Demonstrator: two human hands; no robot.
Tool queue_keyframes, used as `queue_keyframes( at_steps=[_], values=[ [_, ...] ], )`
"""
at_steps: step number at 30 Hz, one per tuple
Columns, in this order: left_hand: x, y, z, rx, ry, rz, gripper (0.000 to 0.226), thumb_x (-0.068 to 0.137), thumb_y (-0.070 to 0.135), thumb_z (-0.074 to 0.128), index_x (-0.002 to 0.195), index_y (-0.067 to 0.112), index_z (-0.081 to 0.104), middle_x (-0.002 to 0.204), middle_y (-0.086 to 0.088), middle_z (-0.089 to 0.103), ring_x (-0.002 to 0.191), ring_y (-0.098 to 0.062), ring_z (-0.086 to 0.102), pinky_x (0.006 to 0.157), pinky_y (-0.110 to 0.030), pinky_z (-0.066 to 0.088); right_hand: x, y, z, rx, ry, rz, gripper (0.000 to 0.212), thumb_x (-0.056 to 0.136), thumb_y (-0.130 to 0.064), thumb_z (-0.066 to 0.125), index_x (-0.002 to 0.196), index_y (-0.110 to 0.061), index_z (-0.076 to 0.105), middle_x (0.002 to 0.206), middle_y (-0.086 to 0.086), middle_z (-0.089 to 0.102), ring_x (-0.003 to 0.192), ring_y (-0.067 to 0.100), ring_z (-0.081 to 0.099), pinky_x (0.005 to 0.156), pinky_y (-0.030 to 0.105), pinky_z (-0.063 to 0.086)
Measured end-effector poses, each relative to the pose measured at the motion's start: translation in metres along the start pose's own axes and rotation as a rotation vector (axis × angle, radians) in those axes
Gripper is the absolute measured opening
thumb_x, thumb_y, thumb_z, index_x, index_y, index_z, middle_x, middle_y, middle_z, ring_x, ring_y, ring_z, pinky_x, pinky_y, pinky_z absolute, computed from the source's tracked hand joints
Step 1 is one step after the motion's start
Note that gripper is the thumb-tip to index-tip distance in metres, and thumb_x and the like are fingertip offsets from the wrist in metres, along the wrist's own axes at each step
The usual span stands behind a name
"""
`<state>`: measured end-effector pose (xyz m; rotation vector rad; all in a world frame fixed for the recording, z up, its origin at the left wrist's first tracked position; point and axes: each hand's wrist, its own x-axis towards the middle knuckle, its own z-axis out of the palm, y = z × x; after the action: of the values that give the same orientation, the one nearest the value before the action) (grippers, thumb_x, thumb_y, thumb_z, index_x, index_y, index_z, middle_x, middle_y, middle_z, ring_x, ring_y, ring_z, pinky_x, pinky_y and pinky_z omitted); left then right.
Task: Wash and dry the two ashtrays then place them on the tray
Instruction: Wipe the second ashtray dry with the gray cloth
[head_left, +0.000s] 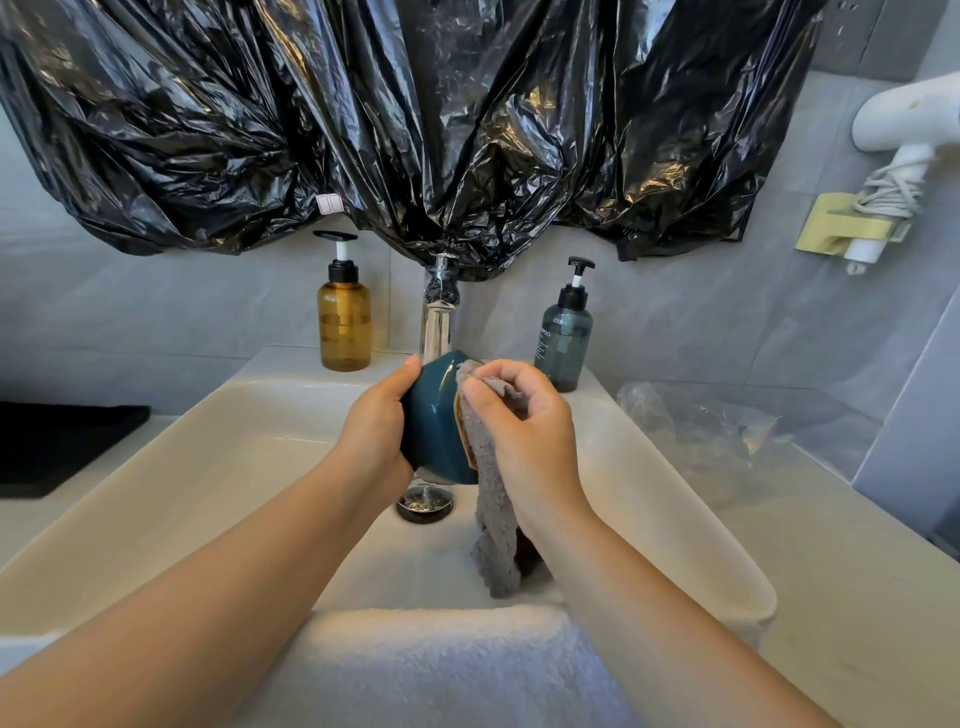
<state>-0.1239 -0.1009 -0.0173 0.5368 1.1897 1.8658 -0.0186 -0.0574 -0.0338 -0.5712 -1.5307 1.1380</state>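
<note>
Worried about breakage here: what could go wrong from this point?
The left hand grips the glossy teal ashtray on edge above the hard white sink; it could slip and chip. The right hand, holding the grey fluffy cloth, is near the grey-blue pump bottle and might knock it.

The left forearm (234, 571) and right forearm (654, 597) were bare along all of their visible length, smooth, and tapered toward the wrists. The left hand (371, 431) and right hand (524, 428) were bare as well. The right thumb's nail (471, 387) was short, rounded and plain. Knuckle creases showed on the right hand's 4 fingers.
</note>
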Motion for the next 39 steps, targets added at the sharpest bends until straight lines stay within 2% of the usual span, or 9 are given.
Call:
queue_keyframes(
  at_steps=[7, 13, 21, 27, 31, 34, 36, 37, 39],
  values=[
    [-0.002, 0.009, -0.005, -0.065, 0.04, 0.073, 0.027, 0.099, 0.037, 0.047, 0.088, 0.018, 0.063, 0.089, -0.005, 0.07, 0.087, -0.023, 0.064, 0.085, -0.04, 0.051, -0.005, 0.004, -0.005, -0.229, -0.106, -0.002, 0.003, 0.089, -0.016, 0.069, 0.089, -0.019, 0.068, 0.084, -0.012, 0.066, 0.082, 0.004, 0.062, 0.067, 0.006, 0.046],
    [-0.007, 0.006, 0.0, -0.039, 0.027, 0.078, 0.023, 0.099, 0.034, 0.047, 0.087, 0.02, 0.059, 0.085, -0.003, 0.067, 0.081, -0.019, 0.062, 0.076, -0.037, 0.051, 0.002, 0.012, -0.011, -0.381, 0.059, 0.095, 0.008, 0.09, -0.017, 0.068, 0.095, -0.012, 0.07, 0.09, -0.006, 0.065, 0.076, 0.0, 0.055, 0.057, -0.004, 0.038],
    [-0.007, -0.001, 0.004, 0.035, -0.011, 0.02, 0.025, 0.099, 0.035, 0.046, 0.087, 0.017, 0.059, 0.082, -0.005, 0.068, 0.08, -0.02, 0.063, 0.082, -0.038, 0.048, 0.013, 0.011, -0.003, -0.221, 0.269, 0.07, 0.01, 0.09, -0.017, 0.067, 0.098, -0.011, 0.07, 0.096, 0.0, 0.068, 0.08, 0.003, 0.057, 0.057, -0.003, 0.039],
    [-0.003, 0.002, 0.0, 0.017, 0.037, 0.002, 0.027, 0.099, 0.037, 0.045, 0.09, 0.017, 0.061, 0.088, -0.007, 0.068, 0.084, -0.022, 0.063, 0.079, -0.038, 0.05, 0.002, 0.002, -0.003, -0.156, -0.067, -0.077, 0.005, 0.088, -0.018, 0.069, 0.087, -0.023, 0.069, 0.087, -0.013, 0.068, 0.086, 0.003, 0.062, 0.072, 0.009, 0.047],
    [-0.002, 0.005, -0.003, 0.027, 0.073, 0.021, 0.023, 0.099, 0.036, 0.047, 0.089, 0.019, 0.06, 0.091, -0.006, 0.068, 0.086, -0.022, 0.063, 0.084, -0.038, 0.049, 0.001, 0.001, -0.03, -0.361, -0.351, 0.026, 0.008, 0.084, -0.017, 0.073, 0.08, -0.024, 0.07, 0.081, -0.013, 0.067, 0.078, -0.002, 0.061, 0.069, 0.011, 0.046],
    [0.0, 0.008, -0.004, 0.044, 0.137, 0.025, 0.021, 0.099, 0.036, 0.047, 0.087, 0.022, 0.056, 0.089, -0.003, 0.064, 0.083, -0.019, 0.06, 0.079, -0.038, 0.048, 0.01, 0.013, -0.049, -0.481, -0.153, 0.161, 0.01, 0.082, -0.017, 0.075, 0.076, -0.021, 0.07, 0.081, -0.006, 0.069, 0.082, 0.013, 0.064, 0.07, 0.022, 0.044],
    [0.003, 0.008, -0.005, 0.109, 0.166, 0.013, 0.021, 0.099, 0.04, 0.046, 0.095, 0.021, 0.055, 0.092, -0.004, 0.062, 0.084, -0.021, 0.058, 0.074, -0.039, 0.046, 0.02, 0.013, -0.058, -0.47, 0.039, 0.101, 0.002, 0.087, -0.017, 0.071, 0.088, -0.019, 0.07, 0.094, -0.001, 0.07, 0.095, 0.021, 0.065, 0.073, 0.023, 0.044],
    [0.004, 0.008, -0.006, 0.146, 0.18, 0.004, 0.023, 0.098, 0.041, 0.046, 0.102, 0.02, 0.053, 0.094, -0.005, 0.062, 0.086, -0.023, 0.059, 0.074, -0.04, 0.046, 0.023, 0.011, -0.061, -0.501, 0.045, 0.058, 0.015, 0.09, -0.019, 0.068, 0.105, -0.018, 0.069, 0.109, -0.001, 0.068, 0.107, 0.02, 0.063, 0.079, 0.022, 0.044],
    [0.006, 0.007, -0.008, 0.208, 0.206, -0.012, 0.026, 0.098, 0.043, 0.045, 0.109, 0.02, 0.05, 0.098, -0.007, 0.061, 0.09, -0.026, 0.058, 0.077, -0.041, 0.046, 0.026, 0.008, -0.064, -0.644, -0.137, 0.091, 0.053, 0.093, -0.028, 0.063, 0.142, -0.019, 0.047, 0.145, -0.003, 0.048, 0.133, 0.018, 0.045, 0.101, 0.027, 0.04]
  ],
)
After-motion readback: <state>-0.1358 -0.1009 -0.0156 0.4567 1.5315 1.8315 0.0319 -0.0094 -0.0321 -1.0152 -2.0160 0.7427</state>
